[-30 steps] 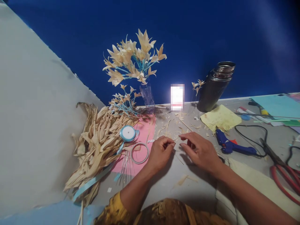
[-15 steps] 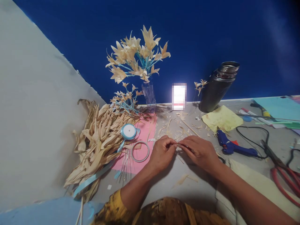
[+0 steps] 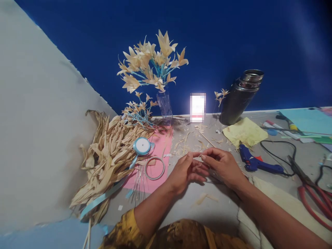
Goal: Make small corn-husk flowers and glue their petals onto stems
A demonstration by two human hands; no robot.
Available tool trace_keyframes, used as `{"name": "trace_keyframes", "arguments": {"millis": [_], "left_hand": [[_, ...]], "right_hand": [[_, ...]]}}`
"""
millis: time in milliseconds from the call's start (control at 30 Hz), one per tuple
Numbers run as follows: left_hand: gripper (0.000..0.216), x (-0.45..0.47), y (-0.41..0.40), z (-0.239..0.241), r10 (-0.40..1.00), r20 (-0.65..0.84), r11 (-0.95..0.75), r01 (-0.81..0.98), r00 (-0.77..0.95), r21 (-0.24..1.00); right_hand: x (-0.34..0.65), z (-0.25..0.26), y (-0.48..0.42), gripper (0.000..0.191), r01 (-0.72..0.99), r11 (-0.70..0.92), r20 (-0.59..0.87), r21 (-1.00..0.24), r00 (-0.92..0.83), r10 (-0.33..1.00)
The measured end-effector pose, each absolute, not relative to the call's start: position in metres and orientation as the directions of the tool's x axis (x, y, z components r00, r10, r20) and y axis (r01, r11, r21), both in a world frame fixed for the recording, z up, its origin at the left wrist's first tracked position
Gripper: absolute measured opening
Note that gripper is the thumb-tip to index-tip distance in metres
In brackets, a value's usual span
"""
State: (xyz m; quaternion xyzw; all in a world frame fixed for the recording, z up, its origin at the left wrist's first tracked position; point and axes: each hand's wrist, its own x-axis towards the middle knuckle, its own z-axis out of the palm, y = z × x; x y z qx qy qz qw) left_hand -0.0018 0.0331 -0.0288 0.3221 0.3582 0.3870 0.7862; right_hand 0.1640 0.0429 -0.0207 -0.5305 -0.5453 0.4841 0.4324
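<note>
Left hand (image 3: 183,173) uncurled, right hand (image 3: 224,167) pinching strand (image 3: 199,165), glue gun (image 3: 255,163) and tape roll (image 3: 155,178) nearby.

A deep blue wall (image 3: 207,41) and a pale wall (image 3: 38,121) border a grey surface (image 3: 178,207).

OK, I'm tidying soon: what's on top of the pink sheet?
A ring and thin wires lie over the pink sheet; husks and a ribbon spool overlap its left side, hiding what's beneath. The left arm covers its lower right corner.

Glue gun (image 3: 252,163) lies between right hand (image 3: 226,167) and scissors (image 3: 306,178)
</note>
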Motion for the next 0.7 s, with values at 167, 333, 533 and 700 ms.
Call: {"name": "trace_keyframes", "arguments": {"millis": [167, 333, 533, 700], "left_hand": [[0.051, 0.007, 0.029, -0.03, 0.922, -0.275, 0.364, -0.365, 0.273, 0.857], [0.02, 0.001, 0.035, -0.027, 0.984, -0.167, 0.173, -0.127, 0.059, 0.977], [0.018, -0.006, 0.038, -0.025, 0.995, -0.07, 0.068, 0.033, 0.066, 0.997], [0.043, -0.004, 0.038, -0.028, 0.978, -0.186, 0.206, -0.344, 0.091, 0.916]], "right_hand": [[0.159, -0.023, 0.038, 0.021, 0.252, 0.039, 0.026, -0.967, -0.056, 0.998], [0.157, -0.021, 0.037, 0.023, 0.322, 0.053, 0.022, -0.945, -0.099, 0.995], [0.16, -0.021, 0.042, 0.024, 0.301, -0.019, -0.074, -0.953, -0.172, 0.982], [0.157, -0.023, 0.041, 0.028, 0.123, -0.151, -0.167, -0.981, -0.132, 0.977]]}}
